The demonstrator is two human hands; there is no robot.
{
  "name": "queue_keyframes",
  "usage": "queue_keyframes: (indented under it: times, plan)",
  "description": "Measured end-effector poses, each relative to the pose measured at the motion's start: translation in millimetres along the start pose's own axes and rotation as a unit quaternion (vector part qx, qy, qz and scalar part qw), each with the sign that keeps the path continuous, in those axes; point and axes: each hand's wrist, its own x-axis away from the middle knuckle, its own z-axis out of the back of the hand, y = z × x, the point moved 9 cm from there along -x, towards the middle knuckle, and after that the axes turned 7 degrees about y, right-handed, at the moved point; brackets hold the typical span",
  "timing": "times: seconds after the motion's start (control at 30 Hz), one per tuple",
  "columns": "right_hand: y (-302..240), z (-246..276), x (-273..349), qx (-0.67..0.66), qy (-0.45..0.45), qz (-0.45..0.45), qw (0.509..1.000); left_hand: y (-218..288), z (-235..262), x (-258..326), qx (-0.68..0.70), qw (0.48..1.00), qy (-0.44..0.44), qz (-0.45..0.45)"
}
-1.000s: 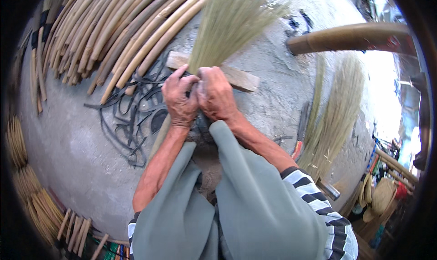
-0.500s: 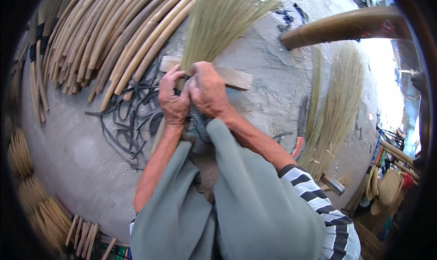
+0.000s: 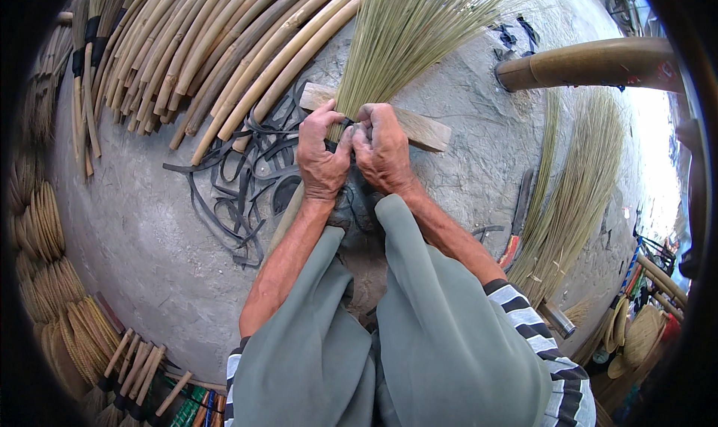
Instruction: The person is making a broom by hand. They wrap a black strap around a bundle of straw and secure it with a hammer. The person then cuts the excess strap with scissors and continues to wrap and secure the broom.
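A broom's spread of pale green straw (image 3: pixel 396 49) points away from me, its neck bound with black rubber strip (image 3: pixel 345 120). My left hand (image 3: pixel 321 161) is closed around that neck, thumb and fingers on either side of the binding. Close against it, my right hand (image 3: pixel 385 154) pinches at the strip with curled fingers; its fingertips are partly hidden. Beneath the straw lies a wooden block (image 3: pixel 425 130). The broom's pale handle (image 3: pixel 288 221) runs back under my left forearm.
Loose black rubber strips (image 3: pixel 243 180) tangle on the concrete floor at left, near many bamboo poles (image 3: pixel 224 60). At right lie a knife (image 3: pixel 521 210), more straw bundles (image 3: pixel 576 195) and a thick bamboo post (image 3: pixel 591 64). Coiled bundles (image 3: pixel 82 337) stand at lower left.
The whole view has shifted, so things appear farther right. Both hands stay at the broom's neck, and the right fingers have drawn slightly away from it.
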Motion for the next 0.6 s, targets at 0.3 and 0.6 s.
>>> queue_keyframes:
  times: [0.3, 0.6]
  plan:
    - [-29, -7, -13, 0.050, -0.076, 0.099, 0.991, -3, 2, -1, -0.011, 1.000, -0.005, -0.012]
    - [5, 49, -22, 0.031, -0.067, 0.076, 0.994, -4, 1, -4, -0.032, 0.998, -0.046, 0.002]
